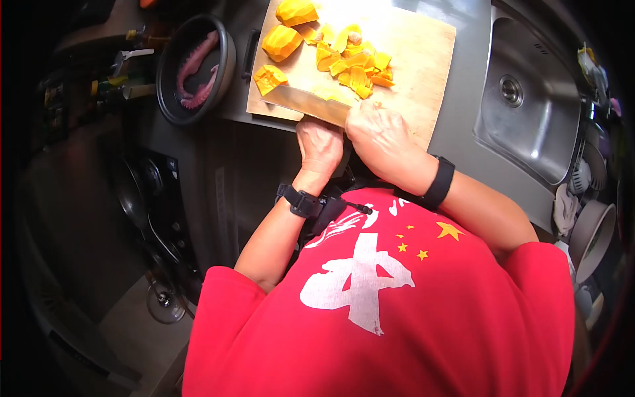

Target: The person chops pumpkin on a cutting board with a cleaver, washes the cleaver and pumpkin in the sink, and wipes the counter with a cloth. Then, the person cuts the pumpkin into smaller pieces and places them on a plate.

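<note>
My right hand (381,130) is closed around the handle end of a broad-bladed kitchen knife (303,104), its blade pointing left along the near edge of the wooden cutting board (423,73). Close under the blade, my left hand (319,142) is curled up at the board's edge; the knife hides its fingertips and anything in them. Beyond the blade lies a cut orange chunk (270,79), which looks like pumpkin. Two larger peeled pumpkin pieces (282,44) sit at the upper left. A loose heap of orange peelings (357,63) covers the board's middle.
Left of the board stands a dark round pan (228,69) holding a pink tentacle-like piece (197,63). A steel sink (529,99) is set into the counter at right, with a pot (593,238) beyond it. A glass lid (165,301) shows low at left.
</note>
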`<state>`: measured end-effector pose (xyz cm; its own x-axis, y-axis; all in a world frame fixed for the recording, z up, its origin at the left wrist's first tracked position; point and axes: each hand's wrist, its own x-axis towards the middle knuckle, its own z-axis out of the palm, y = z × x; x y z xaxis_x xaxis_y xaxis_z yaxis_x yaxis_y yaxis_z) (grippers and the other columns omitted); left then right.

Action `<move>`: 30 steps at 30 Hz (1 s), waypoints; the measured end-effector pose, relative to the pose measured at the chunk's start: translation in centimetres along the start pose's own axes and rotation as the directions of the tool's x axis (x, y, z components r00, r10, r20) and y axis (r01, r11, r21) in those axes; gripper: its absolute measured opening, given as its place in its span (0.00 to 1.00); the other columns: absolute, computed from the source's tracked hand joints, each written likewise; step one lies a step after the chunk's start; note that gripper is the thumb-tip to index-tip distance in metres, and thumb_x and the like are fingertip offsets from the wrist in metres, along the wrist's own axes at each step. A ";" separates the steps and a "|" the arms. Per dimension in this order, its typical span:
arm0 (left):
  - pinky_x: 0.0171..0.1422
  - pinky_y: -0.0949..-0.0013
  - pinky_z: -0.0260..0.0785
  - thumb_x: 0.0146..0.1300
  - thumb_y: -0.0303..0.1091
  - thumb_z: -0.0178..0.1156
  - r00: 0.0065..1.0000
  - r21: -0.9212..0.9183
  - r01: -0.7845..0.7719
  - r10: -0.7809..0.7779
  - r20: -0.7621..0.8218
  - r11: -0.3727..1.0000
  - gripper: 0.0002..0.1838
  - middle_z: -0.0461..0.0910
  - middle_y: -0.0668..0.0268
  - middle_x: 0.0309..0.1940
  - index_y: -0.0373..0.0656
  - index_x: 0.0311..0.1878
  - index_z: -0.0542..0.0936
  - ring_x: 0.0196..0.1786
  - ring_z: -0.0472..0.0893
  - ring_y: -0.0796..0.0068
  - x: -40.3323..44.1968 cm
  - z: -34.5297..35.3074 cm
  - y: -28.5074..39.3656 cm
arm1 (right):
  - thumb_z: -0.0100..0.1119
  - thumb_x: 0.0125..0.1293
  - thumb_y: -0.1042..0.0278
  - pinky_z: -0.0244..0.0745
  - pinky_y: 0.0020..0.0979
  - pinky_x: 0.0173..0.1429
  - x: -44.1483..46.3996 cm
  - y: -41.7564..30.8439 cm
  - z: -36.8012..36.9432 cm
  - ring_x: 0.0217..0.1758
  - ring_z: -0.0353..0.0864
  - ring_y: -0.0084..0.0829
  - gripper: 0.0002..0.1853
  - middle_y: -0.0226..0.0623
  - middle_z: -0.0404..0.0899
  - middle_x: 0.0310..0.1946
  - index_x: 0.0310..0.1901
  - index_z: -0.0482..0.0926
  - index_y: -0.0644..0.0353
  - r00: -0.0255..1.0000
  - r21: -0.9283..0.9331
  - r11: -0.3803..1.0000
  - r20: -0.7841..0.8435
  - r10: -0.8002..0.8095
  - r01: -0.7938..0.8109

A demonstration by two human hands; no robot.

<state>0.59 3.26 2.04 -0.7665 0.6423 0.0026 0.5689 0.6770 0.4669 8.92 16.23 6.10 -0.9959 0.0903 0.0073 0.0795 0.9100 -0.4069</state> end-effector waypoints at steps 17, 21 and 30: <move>0.42 0.47 0.73 0.62 0.34 0.52 0.966 -0.287 0.165 -0.213 -0.146 0.944 0.16 0.78 0.43 0.21 0.30 0.26 0.77 0.32 0.80 0.37 0.2 -0.3 1.0 | 0.58 0.56 0.71 0.81 0.41 0.35 2.9 0.3 1.6 0.31 0.86 0.45 0.07 0.47 0.82 0.25 0.28 0.83 0.64 0.979 0.148 0.987 -0.203 -0.029 0.060; 0.41 0.50 0.74 0.64 0.35 0.51 0.971 -0.233 0.190 -0.218 -0.101 0.954 0.16 0.79 0.45 0.20 0.29 0.30 0.76 0.31 0.82 0.43 0.3 -0.9 1.3 | 0.58 0.57 0.69 0.81 0.43 0.36 2.9 0.7 2.2 0.30 0.85 0.46 0.08 0.47 0.82 0.25 0.30 0.82 0.64 0.974 0.129 0.988 -0.221 -0.052 0.082; 0.29 0.64 0.73 0.68 0.38 0.52 0.948 -0.349 0.309 -0.315 0.041 0.885 0.15 0.80 0.56 0.21 0.33 0.36 0.73 0.21 0.81 0.66 0.6 -0.8 0.0 | 0.73 0.41 0.66 0.81 0.44 0.44 5.0 1.4 -0.2 0.39 0.86 0.51 0.16 0.54 0.84 0.31 0.33 0.85 0.65 0.991 0.246 0.967 0.130 0.034 -0.066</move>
<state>-0.13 3.35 2.73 -0.8937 0.4104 -0.1811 0.1621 0.6720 0.7226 4.08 18.08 5.72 -0.9898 0.0679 -0.1253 0.1315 0.7745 -0.6188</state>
